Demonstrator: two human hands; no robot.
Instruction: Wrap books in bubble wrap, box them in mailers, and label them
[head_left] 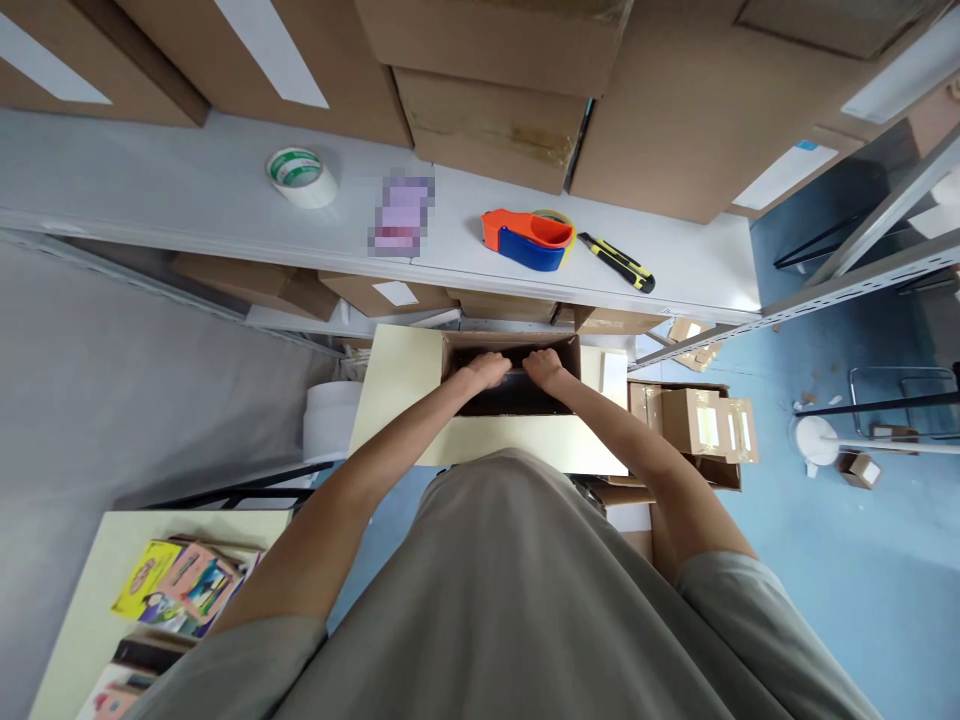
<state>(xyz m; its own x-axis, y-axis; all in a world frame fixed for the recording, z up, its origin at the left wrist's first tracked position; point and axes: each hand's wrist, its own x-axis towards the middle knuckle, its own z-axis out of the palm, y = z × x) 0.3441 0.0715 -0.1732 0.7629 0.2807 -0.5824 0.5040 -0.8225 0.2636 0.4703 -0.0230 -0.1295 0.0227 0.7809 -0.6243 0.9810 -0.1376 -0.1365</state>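
An open cardboard box (511,342) stands on a cream-topped table (397,400) right before me. Both my arms reach down into it. My left hand (490,370) and my right hand (542,368) are close together inside, with fingers curled over the upper edge of a dark, flat-sided object (517,392). What kind of object it is does not show, and most fingertips are hidden behind its edge.
Above the table, a grey shelf (225,190) carries a tape roll (301,178), an orange and blue tape dispenser (529,238), a utility knife (618,263) and large cartons (487,125). Small boxes (690,420) sit at right. Books (187,585) lie on another table at left.
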